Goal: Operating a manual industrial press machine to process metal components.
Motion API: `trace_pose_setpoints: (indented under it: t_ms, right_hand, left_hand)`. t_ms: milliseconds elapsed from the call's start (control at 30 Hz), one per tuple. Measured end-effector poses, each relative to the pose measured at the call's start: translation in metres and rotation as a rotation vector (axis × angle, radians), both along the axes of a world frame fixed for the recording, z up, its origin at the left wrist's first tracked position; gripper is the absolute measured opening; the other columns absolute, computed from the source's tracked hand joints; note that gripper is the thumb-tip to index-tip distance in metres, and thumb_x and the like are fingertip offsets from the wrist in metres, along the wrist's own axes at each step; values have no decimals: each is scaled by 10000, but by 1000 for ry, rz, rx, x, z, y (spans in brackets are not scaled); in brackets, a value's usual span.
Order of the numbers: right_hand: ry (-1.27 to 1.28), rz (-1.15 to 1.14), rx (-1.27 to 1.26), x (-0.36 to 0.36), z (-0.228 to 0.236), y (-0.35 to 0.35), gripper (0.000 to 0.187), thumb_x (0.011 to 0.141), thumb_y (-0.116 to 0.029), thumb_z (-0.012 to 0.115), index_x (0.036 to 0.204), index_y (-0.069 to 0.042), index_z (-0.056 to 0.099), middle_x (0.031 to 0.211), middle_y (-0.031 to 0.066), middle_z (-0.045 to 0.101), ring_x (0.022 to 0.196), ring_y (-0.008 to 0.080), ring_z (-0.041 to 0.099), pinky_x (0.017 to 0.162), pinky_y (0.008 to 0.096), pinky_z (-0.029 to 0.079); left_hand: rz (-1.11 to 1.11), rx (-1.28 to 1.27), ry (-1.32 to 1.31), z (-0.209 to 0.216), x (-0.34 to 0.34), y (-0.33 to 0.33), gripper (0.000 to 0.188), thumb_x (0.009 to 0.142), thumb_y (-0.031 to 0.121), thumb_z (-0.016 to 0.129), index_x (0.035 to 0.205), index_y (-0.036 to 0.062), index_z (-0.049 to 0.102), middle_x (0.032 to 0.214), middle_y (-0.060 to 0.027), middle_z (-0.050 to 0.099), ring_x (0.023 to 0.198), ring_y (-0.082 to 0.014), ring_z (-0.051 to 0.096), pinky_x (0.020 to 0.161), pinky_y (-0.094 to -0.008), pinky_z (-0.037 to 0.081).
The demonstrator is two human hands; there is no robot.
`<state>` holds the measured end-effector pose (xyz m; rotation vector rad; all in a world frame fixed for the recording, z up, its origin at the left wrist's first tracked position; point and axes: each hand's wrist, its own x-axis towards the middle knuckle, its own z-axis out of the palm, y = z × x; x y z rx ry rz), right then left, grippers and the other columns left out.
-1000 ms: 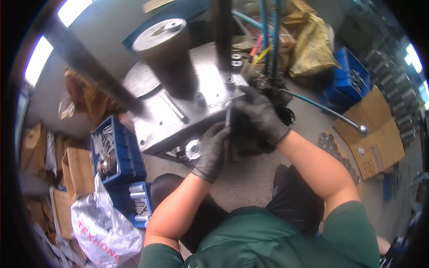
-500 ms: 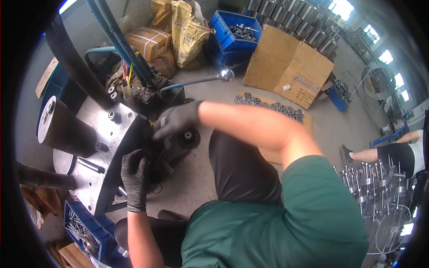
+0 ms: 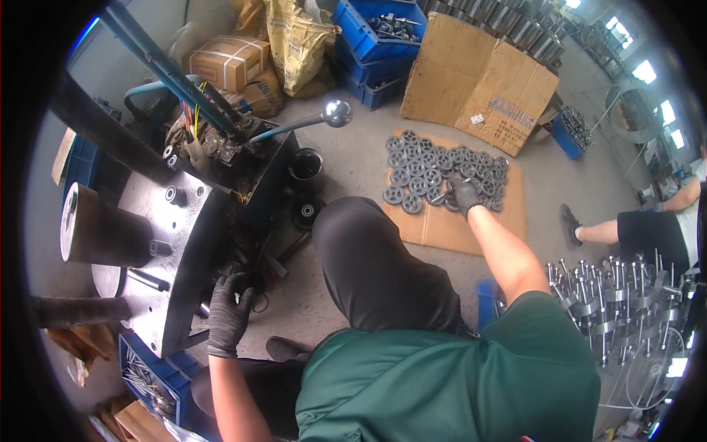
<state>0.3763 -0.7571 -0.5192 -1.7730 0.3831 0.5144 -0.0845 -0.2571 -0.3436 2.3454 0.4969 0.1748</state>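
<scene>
My right hand [image 3: 465, 197], in a dark glove, reaches over several grey spoked wheels [image 3: 417, 168] that lie in rows on a flat cardboard sheet [image 3: 434, 232]. Its fingers are bent together among the wheels, and a small shiny metal piece [image 3: 440, 198] shows at the fingertips; its kind is too small to tell. My left hand [image 3: 230, 313], also gloved, is beside the front edge of the machine's metal table [image 3: 163, 295]. The fingers there are loosely curved and apart, with nothing visible between them. Upright on that table are a large dark cylinder [image 3: 107, 227] and a small black roller [image 3: 175, 194].
A lever with a ball knob [image 3: 338, 113] juts out from the machine. Behind the wheels stands an opened carton [image 3: 479, 85], near stacked blue crates [image 3: 377, 37]. Upright metal rods [image 3: 604, 313] stand at right, near another person [image 3: 655, 236]. A blue bin [image 3: 151, 379] sits lower left.
My right hand has gone from the machine, near my left hand, out to the right over the wheels. My left hand has stayed by the table edge, shifting slightly lower.
</scene>
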Motion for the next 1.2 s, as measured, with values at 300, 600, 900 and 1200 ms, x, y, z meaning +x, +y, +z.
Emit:
trace_pose_setpoints:
  t_ms: [300,600,900,1200]
  right_hand:
    - [46,-360,231,-6,-103,34,327,1008,-379,696,955,-57,677,785,92,734,577,223,708,467,362,532]
    - [-544,483,-350,1,-85,63,240,957,-284,747,1051,-66,711,837,139,728,767,260,704,745,400,572]
    - [-380,145,-409,-3,-122,65,371,1031,-418,623,1091,-69,732,966,166,759,926,305,729,845,404,551]
    - [-492,277,-136,-14,-160,44,586,754,-409,931,1137,-42,684,1078,96,762,998,222,714,948,370,565]
  left_hand:
    - [-54,82,232,-35,-5,5,340,944,191,763,1231,20,698,1180,-209,693,1070,-368,692,931,-469,549]
    - [-67,-25,407,-56,-23,4,392,915,189,777,1266,35,692,1176,-205,711,1088,-366,717,943,-462,581]
    - [-72,-43,435,-49,-2,-4,406,918,194,780,1277,32,685,1190,-211,708,1105,-360,726,941,-461,588]
    - [-47,-25,486,-46,0,-7,409,923,216,787,1274,32,690,1208,-217,716,1092,-378,736,942,-466,593]
